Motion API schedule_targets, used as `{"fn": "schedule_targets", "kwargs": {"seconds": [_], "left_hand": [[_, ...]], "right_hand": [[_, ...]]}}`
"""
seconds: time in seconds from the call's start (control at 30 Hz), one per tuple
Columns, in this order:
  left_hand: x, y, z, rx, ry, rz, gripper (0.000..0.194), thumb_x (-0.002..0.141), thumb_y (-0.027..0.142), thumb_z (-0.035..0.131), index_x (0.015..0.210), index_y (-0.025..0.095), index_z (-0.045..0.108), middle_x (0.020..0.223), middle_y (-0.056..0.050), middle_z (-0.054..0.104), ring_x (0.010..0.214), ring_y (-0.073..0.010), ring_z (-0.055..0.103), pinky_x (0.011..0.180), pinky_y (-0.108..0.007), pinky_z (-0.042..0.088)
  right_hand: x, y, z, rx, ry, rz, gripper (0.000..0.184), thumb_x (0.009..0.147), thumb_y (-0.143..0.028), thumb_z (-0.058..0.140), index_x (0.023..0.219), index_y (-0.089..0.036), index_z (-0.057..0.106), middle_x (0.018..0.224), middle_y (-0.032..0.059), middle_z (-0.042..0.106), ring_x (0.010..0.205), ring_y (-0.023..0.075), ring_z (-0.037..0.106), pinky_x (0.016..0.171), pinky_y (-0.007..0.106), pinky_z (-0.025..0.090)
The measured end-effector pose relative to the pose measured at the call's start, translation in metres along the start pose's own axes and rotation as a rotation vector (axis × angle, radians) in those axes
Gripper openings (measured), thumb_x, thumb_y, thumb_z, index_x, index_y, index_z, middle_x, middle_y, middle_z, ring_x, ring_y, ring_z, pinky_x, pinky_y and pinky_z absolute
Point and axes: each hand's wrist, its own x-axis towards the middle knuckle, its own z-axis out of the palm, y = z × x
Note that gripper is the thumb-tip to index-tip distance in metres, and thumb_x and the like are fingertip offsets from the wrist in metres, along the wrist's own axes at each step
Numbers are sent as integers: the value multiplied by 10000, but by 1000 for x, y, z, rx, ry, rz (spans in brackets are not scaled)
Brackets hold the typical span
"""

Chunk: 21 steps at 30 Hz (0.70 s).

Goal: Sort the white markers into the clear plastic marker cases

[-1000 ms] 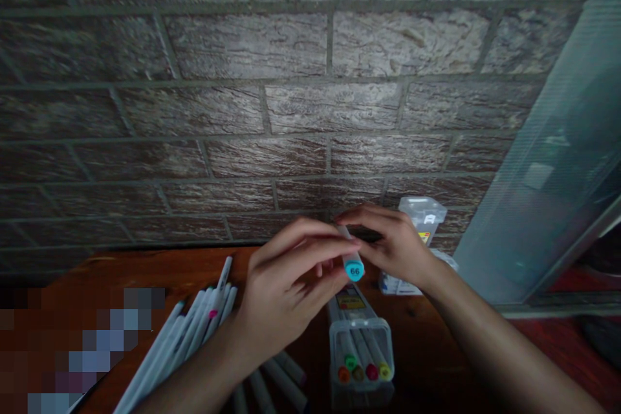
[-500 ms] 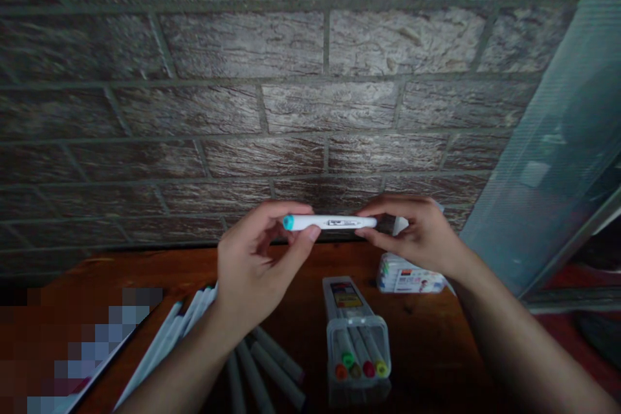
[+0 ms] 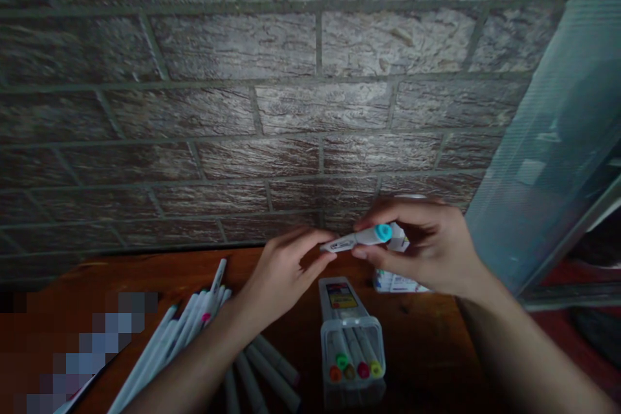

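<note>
A white marker with a turquoise end (image 3: 365, 237) is held in the air between both hands. My left hand (image 3: 286, 262) pinches its narrower far end between thumb and fingers. My right hand (image 3: 427, 239) grips it close to the turquoise end, which points right and towards me. Beneath them on the wooden table stands a clear plastic case (image 3: 353, 323), open at the near end. Inside it lie several markers with orange, green, brown, red and yellow ends. Many white markers (image 3: 169, 336) lie to the left, partly behind my left forearm.
Grey markers (image 3: 272, 369) fan out between my left forearm and the case. A white printed pack (image 3: 402, 283) sits partly behind my right hand. A brick wall (image 3: 286, 103) rises at the back of the table (image 3: 417, 330). On the right is a translucent panel (image 3: 528, 142).
The marker has been turned round: its turquoise end was on the left and is now on the right. My left hand has shifted slightly lower and grips the other end.
</note>
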Motion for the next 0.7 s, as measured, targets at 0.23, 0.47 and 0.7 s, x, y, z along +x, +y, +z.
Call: {"fn": "schedule_targets", "kwargs": {"seconds": [0.23,0.47,0.7], "left_hand": [[1,3,4,-58,48,36,82,916,91,683,943,155,726,932,-60,799,838,-197,759,790,-288,589],[0,6,3,-52,58,40,84,926,123,627,930,177,692,907,-50,783,806,-191,746,766,-292,593],[-2,6,8,10,111,67,151,897,161,650,779,216,573,753,5,718,667,-165,690,590,-256,524]], "right_hand": [[-1,-18,15,-103,-117,-170,115,869,-99,807,981,-106,784,774,24,723,662,95,651,618,203,485],[1,-26,19,-112,-112,-229,97,897,-71,758,990,-90,780,812,53,719,722,117,649,646,221,496],[1,-24,24,-19,-153,-219,196,880,-47,745,1068,-95,773,942,75,731,814,129,664,714,225,531]]}}
